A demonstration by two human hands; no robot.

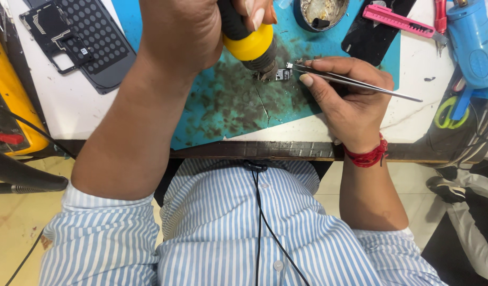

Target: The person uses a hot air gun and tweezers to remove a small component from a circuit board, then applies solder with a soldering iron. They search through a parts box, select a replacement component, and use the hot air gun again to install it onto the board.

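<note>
My left hand (188, 32) grips a hot-air tool (252, 45) with a black handle and yellow collar, its metal nozzle pointing down at a small metal component (282, 74) on the stained teal mat (228, 106). Metal tweezers (355, 82) are pinched in my right hand (347, 100), their tips touching the component from the right. A red thread band (366, 156) circles my right wrist.
A perforated dark phone back panel (90, 42) lies at the back left, a yellow meter (11, 100) at the left edge. A round tin (323, 13), pink tool (397, 20), blue glue gun (471, 45) and green-handled scissors (448, 114) sit at the right. Another person's shoe (448, 189) is on the floor.
</note>
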